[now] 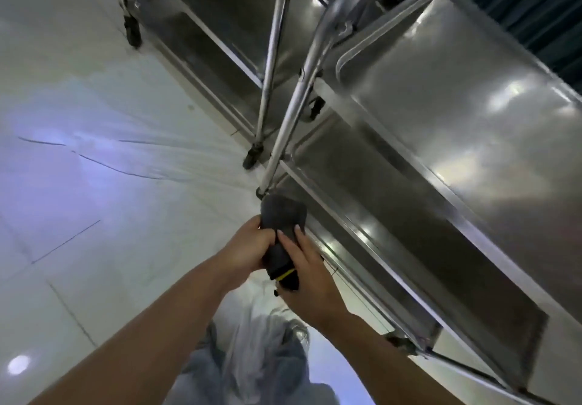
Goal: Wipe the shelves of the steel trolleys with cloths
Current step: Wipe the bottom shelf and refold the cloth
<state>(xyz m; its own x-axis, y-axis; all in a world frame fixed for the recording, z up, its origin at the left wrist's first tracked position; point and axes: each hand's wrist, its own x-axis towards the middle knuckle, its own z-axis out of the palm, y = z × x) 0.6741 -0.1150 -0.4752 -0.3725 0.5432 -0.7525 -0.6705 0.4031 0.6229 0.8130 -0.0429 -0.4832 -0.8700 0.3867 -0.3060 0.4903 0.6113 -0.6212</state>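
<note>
Head view: both hands hold a rolled dark grey cloth (pixel 283 218) above the pale floor (pixel 94 184), just beside the near steel trolley (pixel 456 115). The left hand (pixel 248 247) has its fingers curled round the cloth's side; the right hand (pixel 310 275) grips its lower end, fingers (pixel 289 241) lying along it. A second trolley (pixel 220 11) stands behind.

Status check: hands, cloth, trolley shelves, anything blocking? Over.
Both hands, left hand and right hand, grip the dark cloth, off the steel. Nearest trolley shelves bare. Nothing in the way.
</note>
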